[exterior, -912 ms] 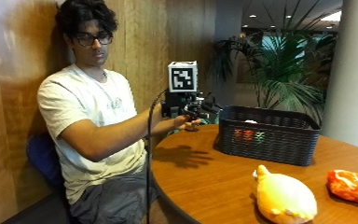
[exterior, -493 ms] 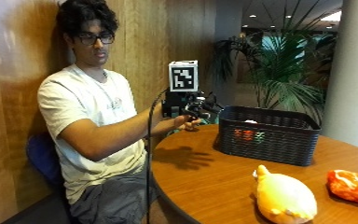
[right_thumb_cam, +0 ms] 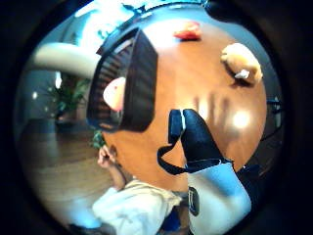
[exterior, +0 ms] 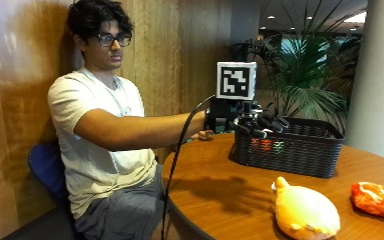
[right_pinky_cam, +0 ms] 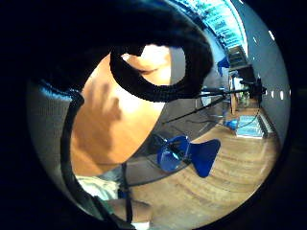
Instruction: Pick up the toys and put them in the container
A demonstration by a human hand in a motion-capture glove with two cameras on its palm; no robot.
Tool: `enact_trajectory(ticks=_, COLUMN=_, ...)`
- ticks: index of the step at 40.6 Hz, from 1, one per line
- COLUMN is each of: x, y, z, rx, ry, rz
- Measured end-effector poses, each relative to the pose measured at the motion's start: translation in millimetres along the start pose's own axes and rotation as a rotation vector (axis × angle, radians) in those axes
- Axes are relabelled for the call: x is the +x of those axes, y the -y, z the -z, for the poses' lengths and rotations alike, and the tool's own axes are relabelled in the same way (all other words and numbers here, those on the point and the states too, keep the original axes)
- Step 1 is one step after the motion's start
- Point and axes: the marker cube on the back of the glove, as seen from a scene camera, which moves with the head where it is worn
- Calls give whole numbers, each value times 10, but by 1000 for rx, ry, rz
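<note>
1. A person sat at a round wooden table [exterior: 212, 185] with the right hand [exterior: 258, 122] held up in the air, just beside the near corner of the black basket [exterior: 292, 150].
2. The gloved fingers [exterior: 275, 121] were loosely bent and pointed toward the basket. They held nothing.
3. The basket stood on the table. Something pink and round [right_thumb_cam: 115, 94] lay inside it, seen in the thumb side palm view. Red and green bits showed through its side wall in the outside view.
4. A yellow soft toy [exterior: 304, 212] lay on the table, in front of the basket and apart from it. It was long. Its thin end pointed toward the basket and its fat end pointed at the table edge.
5. An orange-red soft toy [exterior: 380, 200] lay just beside the yellow one, near the table edge. Its long side ran across the table.
6. The bare hand [exterior: 203, 135] rested on the table's far edge.
</note>
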Motion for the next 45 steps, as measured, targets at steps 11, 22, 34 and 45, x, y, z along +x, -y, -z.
enact_trajectory(ticks=11, x=784, y=833, z=-187, rx=-98, ry=147, rz=-193)
enact_trajectory(ticks=22, x=1093, y=1330, z=-770, rx=-238, ry=58, rz=-296)
enact_trajectory(ticks=34, x=941, y=1381, z=-1344, rx=-405, ry=149, rz=-230)
enact_trajectory(ticks=45, x=730, y=1273, z=-1173, rx=-99, ry=122, rz=-171)
